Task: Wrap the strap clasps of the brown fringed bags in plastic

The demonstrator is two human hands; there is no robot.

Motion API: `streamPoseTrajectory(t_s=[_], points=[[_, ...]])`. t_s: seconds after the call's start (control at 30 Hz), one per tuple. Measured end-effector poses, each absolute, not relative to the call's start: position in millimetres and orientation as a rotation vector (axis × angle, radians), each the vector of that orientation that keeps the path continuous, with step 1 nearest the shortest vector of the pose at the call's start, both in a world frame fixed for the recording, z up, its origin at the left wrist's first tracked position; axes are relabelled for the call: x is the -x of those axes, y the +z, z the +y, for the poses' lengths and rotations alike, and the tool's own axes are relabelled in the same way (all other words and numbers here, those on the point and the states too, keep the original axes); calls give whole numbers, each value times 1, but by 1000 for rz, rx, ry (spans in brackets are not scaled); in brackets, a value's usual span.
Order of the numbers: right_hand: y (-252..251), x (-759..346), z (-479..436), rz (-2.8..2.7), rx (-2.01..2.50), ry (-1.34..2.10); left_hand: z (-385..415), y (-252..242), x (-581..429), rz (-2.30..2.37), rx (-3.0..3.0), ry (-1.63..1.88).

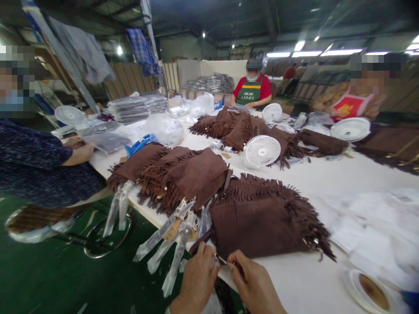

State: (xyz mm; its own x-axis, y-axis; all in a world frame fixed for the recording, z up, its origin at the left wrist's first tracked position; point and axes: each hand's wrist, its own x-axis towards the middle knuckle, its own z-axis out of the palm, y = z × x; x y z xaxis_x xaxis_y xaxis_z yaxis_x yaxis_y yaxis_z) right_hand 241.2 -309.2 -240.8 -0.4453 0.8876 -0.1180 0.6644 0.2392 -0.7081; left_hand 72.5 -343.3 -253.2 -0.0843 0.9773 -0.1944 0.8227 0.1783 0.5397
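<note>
At the table's near edge my left hand [198,277] and my right hand [253,285] meet, both with fingers pinched on a small metal clasp [220,259] between them. The clasp sits at the end of a dark strap belonging to a brown suede fringed bag [262,224] lying flat just beyond my hands. Plastic-wrapped straps [173,237] hang over the table edge to the left of my left hand.
More brown fringed bags [183,174] are piled along the white table [327,174]. A small white desk fan [261,151] stands mid-table. White wrapping [376,231] lies at right. Other people sit at left, far centre and far right. A stool [39,220] stands at left.
</note>
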Motion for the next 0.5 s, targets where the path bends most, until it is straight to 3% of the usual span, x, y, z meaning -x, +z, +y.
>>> streamPoseTrajectory(t_s=[0.5], points=[[-247, -228, -292, -2231, 1309, 1198, -342, -262, -54, 1755, -1260, 630]])
